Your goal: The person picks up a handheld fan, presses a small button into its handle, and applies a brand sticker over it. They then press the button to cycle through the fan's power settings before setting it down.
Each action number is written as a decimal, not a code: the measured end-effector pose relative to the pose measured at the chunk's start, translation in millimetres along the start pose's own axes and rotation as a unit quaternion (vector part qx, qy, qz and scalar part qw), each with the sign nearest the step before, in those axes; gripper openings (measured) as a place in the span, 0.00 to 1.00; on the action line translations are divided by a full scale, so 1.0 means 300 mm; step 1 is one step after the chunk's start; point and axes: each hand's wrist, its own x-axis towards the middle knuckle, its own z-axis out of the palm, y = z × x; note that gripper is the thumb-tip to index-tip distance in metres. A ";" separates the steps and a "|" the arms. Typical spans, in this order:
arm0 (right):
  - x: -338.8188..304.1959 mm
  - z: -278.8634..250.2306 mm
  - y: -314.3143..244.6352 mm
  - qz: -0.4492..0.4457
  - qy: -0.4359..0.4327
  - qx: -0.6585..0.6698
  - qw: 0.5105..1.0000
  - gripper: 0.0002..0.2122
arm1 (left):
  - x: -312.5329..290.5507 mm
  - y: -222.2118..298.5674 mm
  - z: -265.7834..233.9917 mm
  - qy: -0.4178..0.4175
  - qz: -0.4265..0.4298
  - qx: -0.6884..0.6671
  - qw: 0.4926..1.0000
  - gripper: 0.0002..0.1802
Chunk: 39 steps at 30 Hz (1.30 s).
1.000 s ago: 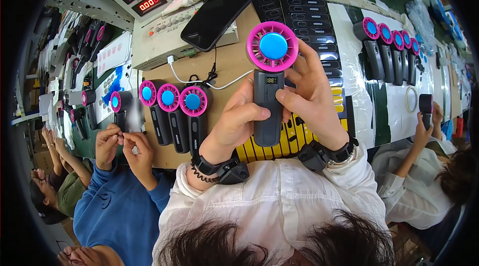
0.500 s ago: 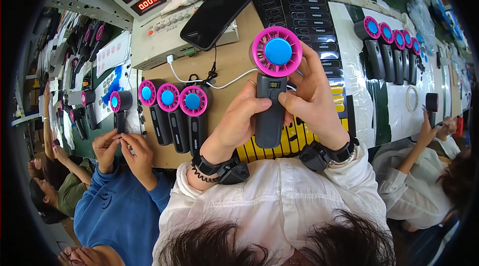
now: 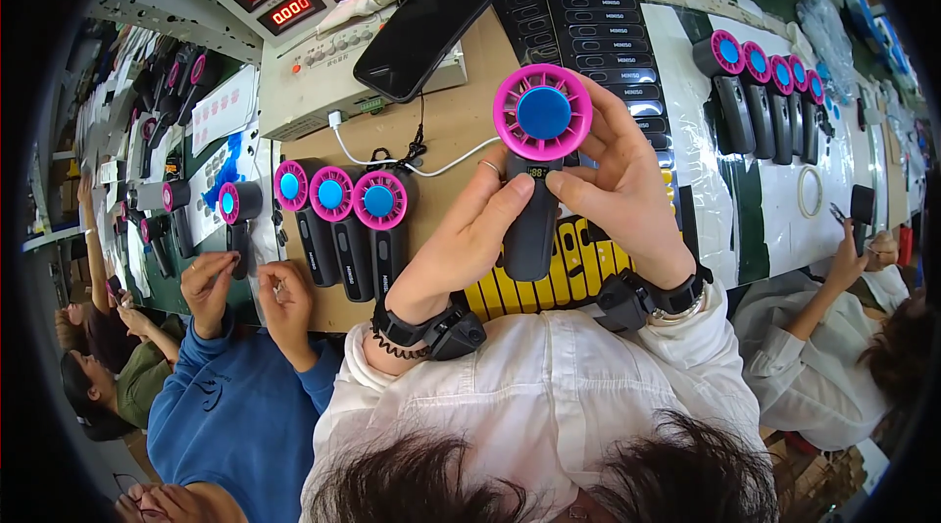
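**Left hand [image 3: 472, 229] and right hand [image 3: 627, 199] grasp one fan [image 3: 542, 136] by the table's [image 3: 466, 126] near edge**

On my feed, the table's brown top shows between a meter box [image 3: 333, 79], set toward the far edge at left, and black packages [image 3: 603, 48] at right; I read that strip as my room to move, with a white cable [image 3: 456, 171] crossing it. A yellow slotted tray [image 3: 500, 296] lies along the near edge, below the hands. Three matching fans [image 3: 350, 249] sit left of the left wrist.

I have both wrists angled inward, the thumbs meeting on the handle's front. The left fingers curl behind it, mostly hidden from me; the right ones stretch up behind the head's right side. The fan's long axis runs from near edge toward far edge, its pink head pointing away from the body and slightly right. Its blue hub [image 3: 543, 111] faces my camera; the small display [image 3: 536, 172] shows between the thumbtips.
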 end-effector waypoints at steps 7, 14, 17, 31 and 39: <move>0.002 -0.010 -0.006 0.021 0.006 0.003 1.000 0.32 | -0.012 0.045 -0.010 -0.026 -0.132 -0.104 0.985 0.23; -0.002 -0.032 -0.003 0.041 -0.017 0.010 0.999 0.32 | -0.004 0.040 -0.025 -0.052 -0.124 -0.109 0.985 0.23; -0.007 -0.036 0.004 0.038 -0.029 0.005 0.999 0.33 | -0.009 0.030 -0.021 -0.039 -0.108 -0.113 0.987 0.22; -0.024 -0.021 0.000 0.047 -0.038 0.014 0.998 0.37 | -0.015 0.033 -0.002 -0.007 -0.092 -0.034 0.995 0.22; -0.024 -0.015 -0.001 0.100 -0.013 0.131 0.986 0.36 | -0.009 0.026 -0.006 -0.017 -0.102 -0.027 0.994 0.21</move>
